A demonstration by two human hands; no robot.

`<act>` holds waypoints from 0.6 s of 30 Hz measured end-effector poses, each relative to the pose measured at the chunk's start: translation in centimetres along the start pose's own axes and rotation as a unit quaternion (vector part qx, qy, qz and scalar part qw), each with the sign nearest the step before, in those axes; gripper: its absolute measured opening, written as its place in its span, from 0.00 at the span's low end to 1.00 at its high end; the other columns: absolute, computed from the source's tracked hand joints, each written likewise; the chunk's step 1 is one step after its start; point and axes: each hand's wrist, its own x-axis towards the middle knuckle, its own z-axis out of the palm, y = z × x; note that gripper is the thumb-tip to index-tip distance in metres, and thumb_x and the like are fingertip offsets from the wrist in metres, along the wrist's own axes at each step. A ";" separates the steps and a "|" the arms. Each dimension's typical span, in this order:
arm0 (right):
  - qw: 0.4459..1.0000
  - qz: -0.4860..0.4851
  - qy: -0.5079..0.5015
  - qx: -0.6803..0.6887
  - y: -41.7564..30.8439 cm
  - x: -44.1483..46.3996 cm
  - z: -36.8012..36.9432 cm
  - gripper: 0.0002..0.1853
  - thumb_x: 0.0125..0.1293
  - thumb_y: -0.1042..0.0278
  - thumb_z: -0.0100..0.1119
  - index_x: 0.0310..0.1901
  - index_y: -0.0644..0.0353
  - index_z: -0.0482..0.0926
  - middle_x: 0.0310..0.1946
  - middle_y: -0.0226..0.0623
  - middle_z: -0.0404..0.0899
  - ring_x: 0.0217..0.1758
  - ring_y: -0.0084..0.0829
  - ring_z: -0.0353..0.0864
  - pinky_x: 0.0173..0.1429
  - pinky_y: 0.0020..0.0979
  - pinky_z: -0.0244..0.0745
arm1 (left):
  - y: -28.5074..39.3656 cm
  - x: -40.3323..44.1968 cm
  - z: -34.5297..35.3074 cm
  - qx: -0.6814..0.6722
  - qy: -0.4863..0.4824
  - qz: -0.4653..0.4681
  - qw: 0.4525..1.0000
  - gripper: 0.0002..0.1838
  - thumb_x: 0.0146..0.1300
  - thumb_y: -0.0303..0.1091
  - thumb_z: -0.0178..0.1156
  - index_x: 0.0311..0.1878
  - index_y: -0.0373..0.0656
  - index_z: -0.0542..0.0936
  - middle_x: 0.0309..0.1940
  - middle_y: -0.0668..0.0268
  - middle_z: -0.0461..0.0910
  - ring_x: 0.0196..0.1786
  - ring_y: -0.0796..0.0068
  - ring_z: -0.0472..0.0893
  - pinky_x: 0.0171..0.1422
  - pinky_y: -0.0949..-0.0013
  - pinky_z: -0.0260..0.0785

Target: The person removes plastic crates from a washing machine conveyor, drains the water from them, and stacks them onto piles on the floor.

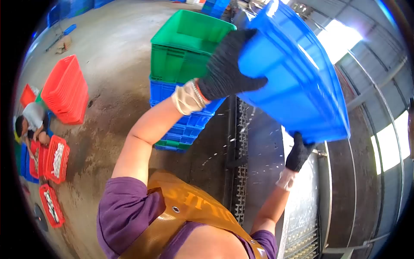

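Observation:
A large blue plastic crate (293, 82) is raised and tilted in front of me on the right, slightly blurred. My left hand (233, 64), in a black knitted glove, grips its near left edge with the thumb spread along the side. Lower down, my right hand (299, 153), gloved the same way, holds the crate's bottom edge; its fingertips are partly hidden. The inside of the crate is turned away from view. Just behind my left hand stands a stack of crates, a green crate (172, 62) on top of blue crates (166, 93).
A machine with a chain (241, 172) runs alongside on the right, with white specks around it. Nested red baskets (67, 93) stand on the wet floor at left. Beyond them a person (34, 121) crouches by red baskets (57, 159) holding white items.

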 end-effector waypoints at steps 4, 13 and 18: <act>0.993 -0.001 -0.111 0.043 2.0 3.7 8.3 0.39 0.51 0.74 0.64 0.62 0.69 0.54 0.56 0.44 0.65 0.57 0.35 0.66 0.61 0.36 0.62 | -4.0 1.3 -7.0 0.140 0.041 -0.048 0.988 0.51 0.34 0.43 0.72 0.61 0.35 0.57 0.51 0.50 0.69 0.53 0.56 0.71 0.57 0.58 0.64; 0.978 0.005 -0.190 -0.085 12.1 7.5 24.0 0.51 0.37 0.55 0.75 0.60 0.66 0.56 0.49 0.49 0.71 0.52 0.40 0.72 0.56 0.37 0.68 | -14.1 -0.2 -16.1 0.294 -0.046 -0.286 0.911 0.50 0.36 0.50 0.71 0.61 0.36 0.58 0.51 0.49 0.72 0.53 0.56 0.74 0.56 0.60 0.66; 0.976 -0.013 -0.216 -0.028 13.6 8.2 23.9 0.47 0.40 0.57 0.74 0.59 0.65 0.58 0.49 0.48 0.71 0.51 0.39 0.72 0.55 0.36 0.69 | -17.0 -0.9 -15.6 0.299 -0.054 -0.242 0.921 0.51 0.36 0.52 0.72 0.61 0.36 0.59 0.51 0.51 0.72 0.53 0.57 0.73 0.56 0.60 0.66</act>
